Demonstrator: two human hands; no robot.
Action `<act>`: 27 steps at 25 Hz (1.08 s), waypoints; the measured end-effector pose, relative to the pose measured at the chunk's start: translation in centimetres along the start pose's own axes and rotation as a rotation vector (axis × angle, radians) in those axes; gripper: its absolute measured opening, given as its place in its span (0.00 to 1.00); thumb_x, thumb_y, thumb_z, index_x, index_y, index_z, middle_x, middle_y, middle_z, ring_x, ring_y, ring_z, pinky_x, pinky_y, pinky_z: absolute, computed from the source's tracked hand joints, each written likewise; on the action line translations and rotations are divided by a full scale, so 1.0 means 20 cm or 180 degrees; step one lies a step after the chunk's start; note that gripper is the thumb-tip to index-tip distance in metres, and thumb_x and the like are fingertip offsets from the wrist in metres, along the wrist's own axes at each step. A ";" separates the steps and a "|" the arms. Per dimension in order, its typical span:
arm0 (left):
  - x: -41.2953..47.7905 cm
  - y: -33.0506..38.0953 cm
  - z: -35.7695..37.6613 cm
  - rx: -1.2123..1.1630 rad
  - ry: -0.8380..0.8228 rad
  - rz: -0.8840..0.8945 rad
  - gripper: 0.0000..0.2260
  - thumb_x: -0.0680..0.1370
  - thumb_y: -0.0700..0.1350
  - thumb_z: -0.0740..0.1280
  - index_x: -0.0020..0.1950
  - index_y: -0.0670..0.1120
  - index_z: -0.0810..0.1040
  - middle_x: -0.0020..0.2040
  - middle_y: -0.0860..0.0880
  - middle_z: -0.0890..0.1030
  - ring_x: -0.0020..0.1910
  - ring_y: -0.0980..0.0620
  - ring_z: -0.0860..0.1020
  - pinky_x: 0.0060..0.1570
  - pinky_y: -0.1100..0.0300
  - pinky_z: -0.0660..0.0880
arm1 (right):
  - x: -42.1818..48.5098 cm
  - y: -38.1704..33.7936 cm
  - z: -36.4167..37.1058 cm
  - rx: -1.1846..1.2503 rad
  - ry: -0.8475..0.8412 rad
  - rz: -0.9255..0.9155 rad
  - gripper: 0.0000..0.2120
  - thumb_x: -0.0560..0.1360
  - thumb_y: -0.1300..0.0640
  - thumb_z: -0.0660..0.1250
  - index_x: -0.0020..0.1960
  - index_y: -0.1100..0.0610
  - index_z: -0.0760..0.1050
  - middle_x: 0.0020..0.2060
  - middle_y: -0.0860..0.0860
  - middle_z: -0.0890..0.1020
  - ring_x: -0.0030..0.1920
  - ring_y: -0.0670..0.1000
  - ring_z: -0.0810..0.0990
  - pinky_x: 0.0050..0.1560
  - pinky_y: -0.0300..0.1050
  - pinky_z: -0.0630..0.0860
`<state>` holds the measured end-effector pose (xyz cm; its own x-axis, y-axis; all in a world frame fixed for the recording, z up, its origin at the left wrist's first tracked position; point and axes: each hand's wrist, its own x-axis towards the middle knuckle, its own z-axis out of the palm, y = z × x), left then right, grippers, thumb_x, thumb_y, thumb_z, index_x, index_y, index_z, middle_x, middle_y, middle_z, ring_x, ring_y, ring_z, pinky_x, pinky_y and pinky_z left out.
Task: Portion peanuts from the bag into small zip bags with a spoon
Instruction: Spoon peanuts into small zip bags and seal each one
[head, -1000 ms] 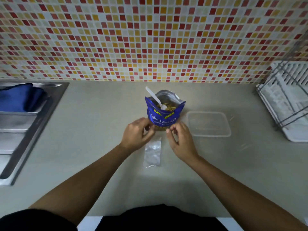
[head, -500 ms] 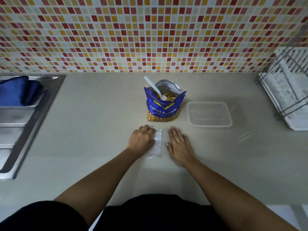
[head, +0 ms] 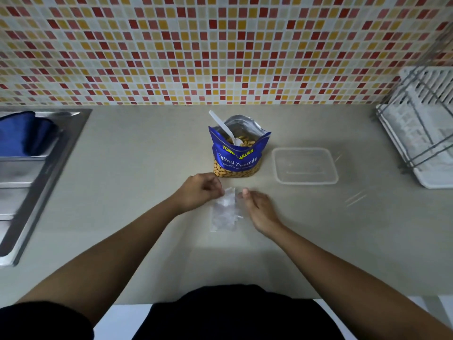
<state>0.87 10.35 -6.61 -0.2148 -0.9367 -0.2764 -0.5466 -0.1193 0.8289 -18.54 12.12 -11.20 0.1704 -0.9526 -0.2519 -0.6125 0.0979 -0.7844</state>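
A blue bag of salted peanuts [head: 239, 158] stands open on the counter, with a white plastic spoon [head: 224, 128] stuck in the nuts and leaning to the left. In front of it lies a small stack of clear zip bags [head: 225, 211]. My left hand [head: 198, 191] pinches the top left corner of the zip bags. My right hand [head: 259, 208] rests just right of them, its thumb at their top right edge and its fingers loosely apart.
A clear plastic container [head: 305, 165] sits right of the peanut bag. A white dish rack [head: 421, 128] stands at the far right. A steel sink [head: 31, 177] with a blue cloth [head: 23, 133] is on the left. Mosaic tiles cover the wall behind.
Both hands came back from the peanut bag to the zip bags. The left hand went from lying on them to pinching their top corner, and the right hand turned its thumb toward their edge.
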 end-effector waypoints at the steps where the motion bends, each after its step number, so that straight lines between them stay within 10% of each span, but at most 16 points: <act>1: -0.01 0.02 -0.01 -0.0529 0.0052 -0.0197 0.03 0.74 0.37 0.68 0.41 0.43 0.77 0.39 0.48 0.83 0.36 0.56 0.79 0.39 0.66 0.75 | -0.03 -0.05 -0.02 0.0853 -0.0146 0.0110 0.18 0.79 0.48 0.57 0.56 0.59 0.78 0.51 0.52 0.82 0.53 0.48 0.79 0.54 0.41 0.73; 9: -0.02 0.11 -0.03 -0.2860 0.0209 -0.0629 0.04 0.78 0.39 0.63 0.45 0.44 0.77 0.43 0.43 0.80 0.38 0.52 0.81 0.42 0.60 0.80 | -0.03 -0.16 -0.15 0.2259 0.0153 0.0148 0.11 0.70 0.66 0.71 0.47 0.54 0.74 0.33 0.51 0.78 0.31 0.42 0.76 0.34 0.35 0.77; 27: -0.04 0.29 0.05 -0.4910 -0.0240 -0.0357 0.20 0.64 0.33 0.73 0.54 0.44 0.76 0.38 0.48 0.84 0.35 0.57 0.83 0.31 0.66 0.79 | 0.02 -0.25 -0.29 0.3147 -0.0385 0.0066 0.18 0.74 0.72 0.62 0.58 0.53 0.69 0.40 0.48 0.82 0.39 0.42 0.82 0.39 0.36 0.79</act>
<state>-2.88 10.64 -2.04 -0.2961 -0.8875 -0.3530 0.7641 -0.4418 0.4700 -19.86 9.67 -4.05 0.2780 -0.9177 -0.2838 0.2928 0.3624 -0.8848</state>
